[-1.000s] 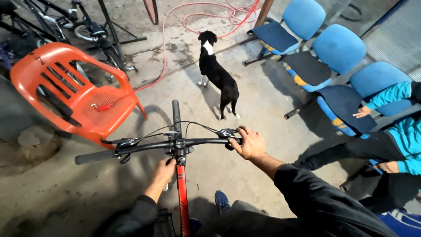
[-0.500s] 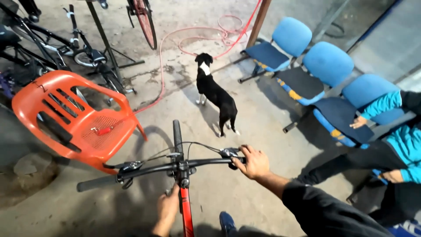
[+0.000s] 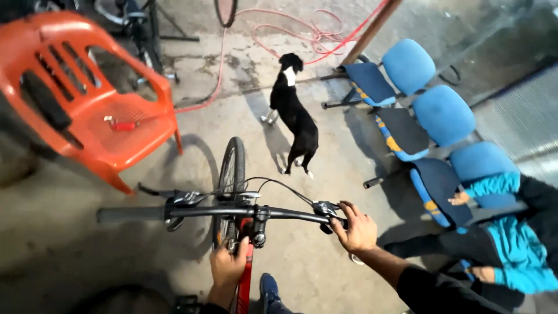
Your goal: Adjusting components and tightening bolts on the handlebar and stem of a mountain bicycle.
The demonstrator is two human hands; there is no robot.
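Gleaming black handlebar [image 3: 221, 213], red frame [image 3: 244, 282]

Bicycle repair workshop, stained concrete floor [image 3: 325, 273], parked bikes [image 3: 131, 23], red air hose [image 3: 302, 35], waiting seats [image 3: 430, 116]

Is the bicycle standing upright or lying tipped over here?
Upright. The handlebar sits level above the front wheel, with the right hand on its grip and the left hand on the red frame.

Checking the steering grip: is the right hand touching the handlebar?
Touching. The head view shows the right hand wrapped around the handlebar at its right end.
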